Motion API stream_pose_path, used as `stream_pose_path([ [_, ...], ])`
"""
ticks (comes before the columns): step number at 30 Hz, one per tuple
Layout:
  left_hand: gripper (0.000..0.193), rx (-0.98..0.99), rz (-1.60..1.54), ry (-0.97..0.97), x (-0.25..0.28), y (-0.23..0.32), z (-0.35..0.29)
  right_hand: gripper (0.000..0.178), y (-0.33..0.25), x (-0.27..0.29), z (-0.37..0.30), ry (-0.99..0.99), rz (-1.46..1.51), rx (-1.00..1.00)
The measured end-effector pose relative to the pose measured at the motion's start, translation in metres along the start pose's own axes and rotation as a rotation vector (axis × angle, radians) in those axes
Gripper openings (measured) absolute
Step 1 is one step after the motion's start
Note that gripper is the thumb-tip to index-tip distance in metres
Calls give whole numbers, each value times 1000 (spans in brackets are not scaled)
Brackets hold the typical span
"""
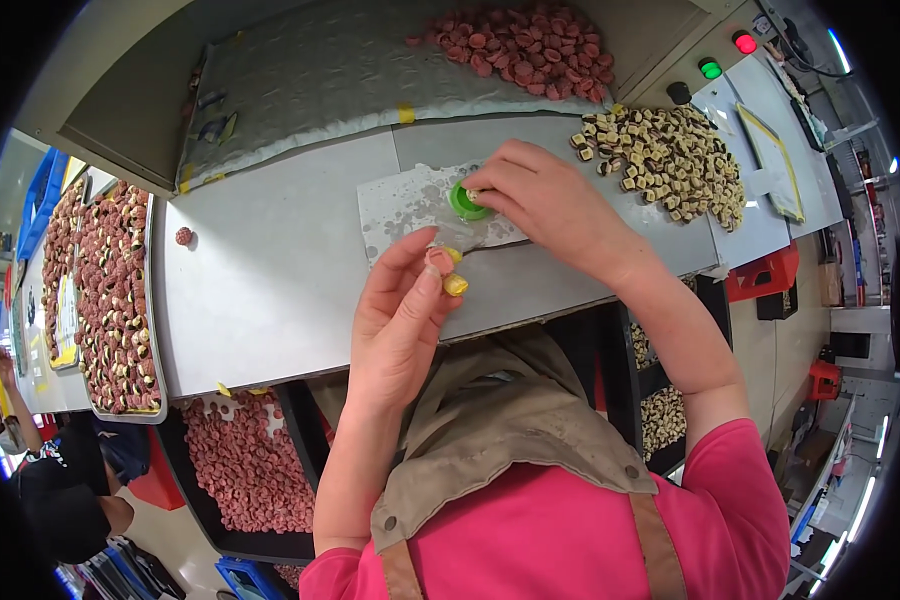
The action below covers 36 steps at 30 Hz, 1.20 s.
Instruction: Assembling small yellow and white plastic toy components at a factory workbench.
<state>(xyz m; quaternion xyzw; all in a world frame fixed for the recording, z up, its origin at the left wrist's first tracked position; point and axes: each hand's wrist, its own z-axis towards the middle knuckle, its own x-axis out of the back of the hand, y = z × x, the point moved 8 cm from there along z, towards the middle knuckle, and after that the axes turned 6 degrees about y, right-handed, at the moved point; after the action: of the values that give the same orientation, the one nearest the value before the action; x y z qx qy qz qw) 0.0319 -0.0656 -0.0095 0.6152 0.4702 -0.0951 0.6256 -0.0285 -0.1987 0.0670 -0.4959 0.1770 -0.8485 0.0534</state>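
Fingers of the left hand [398, 312] pinch a pink piece [439, 260], apparently raised for visibility; beyond, those of the right hand [542, 203] clamp a pale piece [472, 194] at a green cup [462, 208], handy on the counter [260, 290]

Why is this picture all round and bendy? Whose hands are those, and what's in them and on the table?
There's no robot here, just a person's two bare hands. The person wears a camera on their head, looking down, and its very wide lens bends straight edges. The left hand holds a small pink piece. The right hand pinches a small pale piece at a little green dish. On the pale table, a pile of cream-and-dark pieces lies to the right, and a metal tray full of reddish and cream pieces sits to the left. Farther back is a heap of pink pieces.
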Motion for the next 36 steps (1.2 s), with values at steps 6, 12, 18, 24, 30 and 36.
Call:
stream_pose_path([
  [6,32,45,-71,49,0,-2,2,17,-1,7,-16,93,560,-296],
  [12,31,44,-105,-40,-1,-4,2,20,-40,10,-10,65,503,-48],
  [18,30,-85,85,56,-7,-5,1,20,-42,7,-19,103,459,-53],
  [24,34,-190,339,90,-12,-1,-6,20,-36,4,-42,217,518,-142],
  [30,44,10,304,-42,-31,-8,-1,27,-23,5,-64,203,670,-274],
  [36,54,81,394,-224,-39,-17,3,30,-4,-10,-82,158,962,-325],
])
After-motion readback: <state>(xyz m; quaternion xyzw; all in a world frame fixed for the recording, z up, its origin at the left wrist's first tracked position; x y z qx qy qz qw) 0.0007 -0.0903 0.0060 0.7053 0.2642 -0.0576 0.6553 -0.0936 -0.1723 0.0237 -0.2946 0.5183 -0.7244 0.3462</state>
